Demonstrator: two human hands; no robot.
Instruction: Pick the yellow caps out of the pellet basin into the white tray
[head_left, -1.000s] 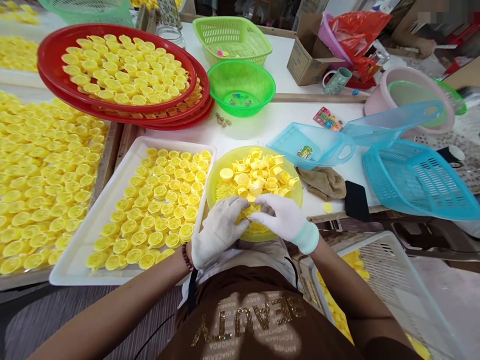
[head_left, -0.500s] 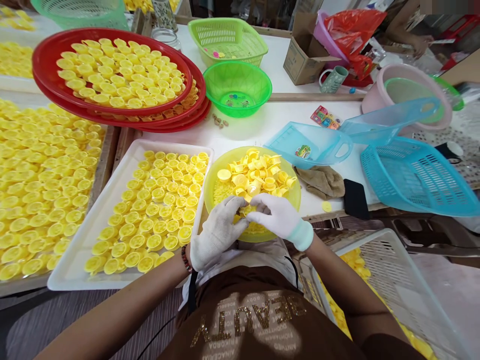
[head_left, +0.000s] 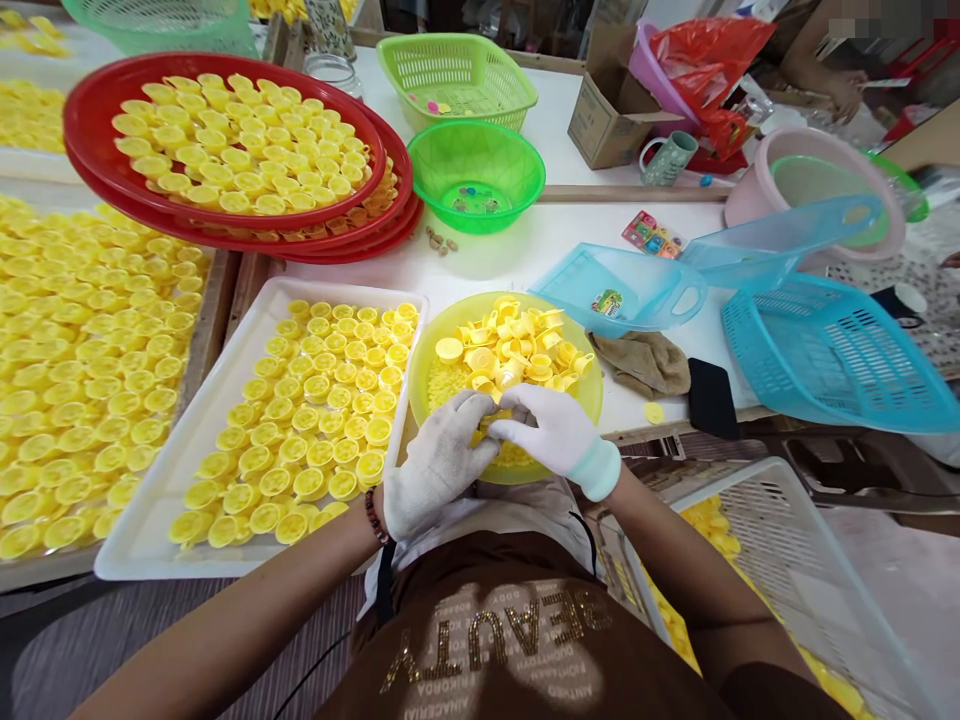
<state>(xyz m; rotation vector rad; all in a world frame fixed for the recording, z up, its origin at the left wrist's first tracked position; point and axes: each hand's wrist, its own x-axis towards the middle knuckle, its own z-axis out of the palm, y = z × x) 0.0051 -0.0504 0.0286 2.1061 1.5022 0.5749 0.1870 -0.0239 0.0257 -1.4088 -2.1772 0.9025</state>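
Observation:
My left hand [head_left: 442, 455] and my right hand [head_left: 551, 430], both in white knit gloves, meet over the near side of a yellow bowl [head_left: 592, 400]. Their fingers are bent and pinched together. A small yellow plastic cup [head_left: 481, 425] shows partly between them, seemingly in the left fingers; what the right fingertips pinch is hidden. Inside the bowl lie a heap of loose yellow cups [head_left: 517, 345] and many tiny yellow pellets [head_left: 444, 382]. Left of the bowl, a white tray [head_left: 150, 545] carries rows of yellow cups with pellets inside.
Stacked red trays [head_left: 82, 130] with more cups stand at the back left. Behind the bowl are a green bowl [head_left: 480, 150] and a blue scoop [head_left: 570, 285]. On the right lie a brown cloth [head_left: 645, 362], a black phone [head_left: 711, 398], a blue basket [head_left: 832, 350] and a white crate [head_left: 810, 540] below.
Both hands stay together over the bowl. The right hand has shifted slightly left, and its fingers have closed in toward the left fingertips. The tray and the heap look the same.

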